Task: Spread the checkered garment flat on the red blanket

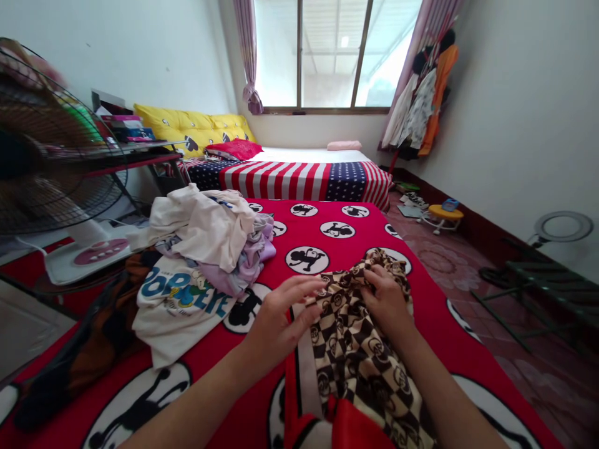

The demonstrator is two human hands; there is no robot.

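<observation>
A brown and cream checkered garment [355, 349] lies on the red bed cover [322, 218] in front of me. My left hand [281, 318] rests on its left edge with fingers extended and pinching the cloth near the top. My right hand [386, 296] is closed on a bunched fold of the same garment at its upper end. A pile of clothes [206, 249] sits to the left, with a white printed T-shirt [180, 302] at its near side.
A standing fan [47, 156] is at the far left. A second bed with a flag-pattern sheet [299, 178] lies beyond, under the window. Clothes hang at the right wall [421, 106]. A small yellow stool [444, 215] and a folding rack [538, 280] stand on the floor at right.
</observation>
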